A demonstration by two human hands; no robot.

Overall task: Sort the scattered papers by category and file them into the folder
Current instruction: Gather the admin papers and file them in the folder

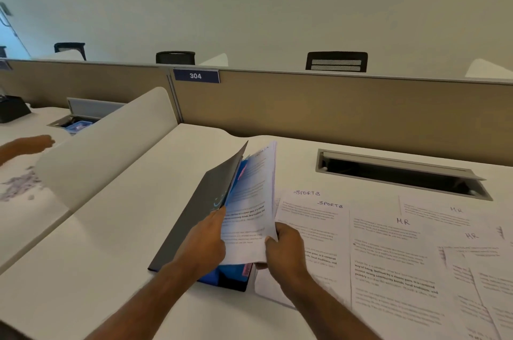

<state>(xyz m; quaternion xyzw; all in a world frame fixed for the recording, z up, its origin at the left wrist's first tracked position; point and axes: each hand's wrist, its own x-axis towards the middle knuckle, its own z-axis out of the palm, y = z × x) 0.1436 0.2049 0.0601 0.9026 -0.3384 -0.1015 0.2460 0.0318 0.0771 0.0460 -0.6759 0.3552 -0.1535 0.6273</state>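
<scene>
A dark grey folder (194,217) with blue inner pockets stands partly open on the white desk (116,242). My left hand (205,239) grips its raised cover near the front edge. My right hand (286,248) pinches the lower corner of a stack of printed sheets (252,201) that stands upright inside the folder. To the right, flat on the desk, lie sheets headed SPORTS (313,217) and overlapping sheets headed HR (399,251).
A cable tray with its lid up (399,170) is sunk into the desk behind the papers. A tan partition with a 304 sign (196,75) runs along the back. A curved white divider (111,145) stands at left; beyond it is another person's hand (30,145).
</scene>
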